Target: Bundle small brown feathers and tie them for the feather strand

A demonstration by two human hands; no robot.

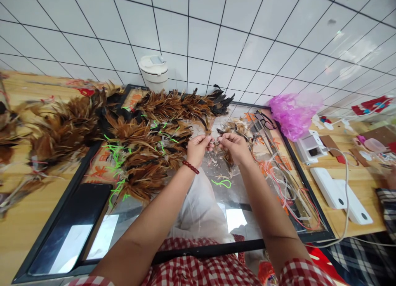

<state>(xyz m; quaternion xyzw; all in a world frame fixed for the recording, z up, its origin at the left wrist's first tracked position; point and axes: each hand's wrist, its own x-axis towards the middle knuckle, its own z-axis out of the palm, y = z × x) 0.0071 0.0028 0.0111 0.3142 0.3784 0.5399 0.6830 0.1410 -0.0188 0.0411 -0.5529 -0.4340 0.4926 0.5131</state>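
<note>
My left hand point(198, 149), with a beaded bracelet on the wrist, is closed in a pinch. A small brown feather point(208, 126) stands up from its fingertips. Just to the right, my right hand point(235, 147) also pinches, its fingertips close to the left ones; what lies in them is too small to make out. Behind and under the right hand spreads a pile of loose feathers point(241, 129). Left of my hands lie several brown feather bundles point(139, 174) with bright green ties point(116, 154). A loose green tie point(222, 183) rests on the glass below my hands.
A phone point(71, 228) lies front left on the black-framed glass top point(198, 211). Behind stand a white lidded bin point(154, 73) and a tiled wall. To the right are glasses point(265, 120), a pink plastic bag point(292, 114), tangled strings point(281, 183), white devices point(340, 195) and another person's sleeve point(386, 207).
</note>
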